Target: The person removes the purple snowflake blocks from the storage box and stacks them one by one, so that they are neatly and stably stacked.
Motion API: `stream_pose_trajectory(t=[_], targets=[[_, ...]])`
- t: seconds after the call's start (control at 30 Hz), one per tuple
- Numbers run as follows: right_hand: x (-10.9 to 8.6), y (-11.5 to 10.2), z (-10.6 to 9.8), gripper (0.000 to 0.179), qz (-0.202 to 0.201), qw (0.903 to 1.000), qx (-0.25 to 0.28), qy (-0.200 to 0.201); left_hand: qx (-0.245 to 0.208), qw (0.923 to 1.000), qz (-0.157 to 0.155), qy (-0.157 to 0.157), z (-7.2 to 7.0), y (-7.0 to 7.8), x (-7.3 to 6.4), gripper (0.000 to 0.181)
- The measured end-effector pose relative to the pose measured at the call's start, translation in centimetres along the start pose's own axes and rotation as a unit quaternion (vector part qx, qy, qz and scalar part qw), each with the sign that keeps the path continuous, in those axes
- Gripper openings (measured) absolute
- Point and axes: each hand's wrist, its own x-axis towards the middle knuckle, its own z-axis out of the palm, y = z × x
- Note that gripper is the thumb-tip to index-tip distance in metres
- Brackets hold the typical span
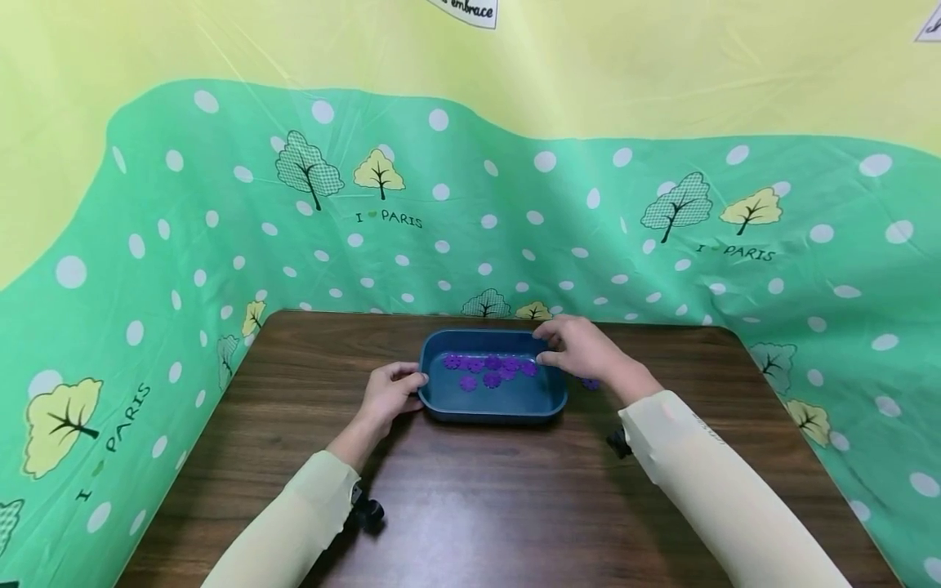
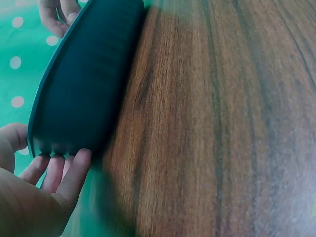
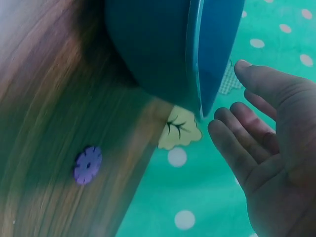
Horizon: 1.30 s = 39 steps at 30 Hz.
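Observation:
A dark blue plastic tray [image 1: 492, 418] with raised walls stands near the back of the table. Several purple notched discs [image 1: 492, 379], like snowflake building pieces, lie inside it, mostly toward its far side. My left hand [image 1: 390, 394] grips the left end, thumb at the rim and fingertips against the outer wall, as the left wrist view shows. Over the tray's right end hovers my right hand [image 1: 584, 347], its fingers loosely bent and nothing between them. One loose purple disc [image 3: 88, 165] lies on the table just outside the tray's right end, partly behind my right wrist in the head view.
The brown wood-grain table [image 1: 470, 490] ends close behind the tray. A green and yellow printed cloth [image 1: 515, 188] hangs behind it and along both sides. Small black devices [image 1: 367, 514] are strapped below both sleeves.

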Motion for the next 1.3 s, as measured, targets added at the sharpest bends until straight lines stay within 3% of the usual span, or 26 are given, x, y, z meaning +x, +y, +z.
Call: stream_pose_trajectory(t=[0.43,0.9,1.3], targets=[[1.7,-1.6,2.2,0.039,0.015,0.9994,-0.02,-0.024,-0.002,1.0,0.007,0.001,0.1,0.1,-0.2,0.043],[2.6,-1.7,4.2,0.037,0.034,0.9968,-0.058,-0.044,0.0,0.9999,0.007,0.008,0.3,0.0,-0.3,0.04],[2.9,-2.0,5.3,0.037,0.081,0.989,-0.105,-0.065,-0.005,0.9999,0.009,0.011,0.4,-0.1,-0.4,0.039]])
